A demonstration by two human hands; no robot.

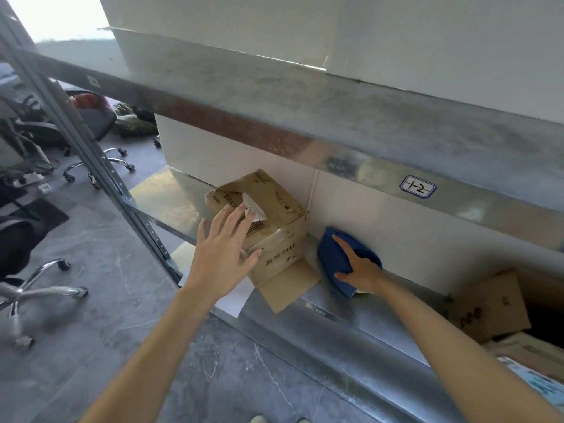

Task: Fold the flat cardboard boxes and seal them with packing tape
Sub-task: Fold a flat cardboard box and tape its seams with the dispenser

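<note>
A small brown cardboard box stands on the lower metal shelf, its top flaps partly up, a torn white label on top and one flap hanging over the shelf's front. My left hand lies open with spread fingers against the box's near left side and top edge. Right of the box, a blue tape dispenser lies on the shelf against the white wall. My right hand grips it, forefinger stretched along its top and thumb round its near side.
An upper metal shelf labelled "1-2" overhangs the work spot. A slanted rack post runs at left. Office chairs stand on the grey floor. More cardboard boxes sit at lower right. White paper lies under the box.
</note>
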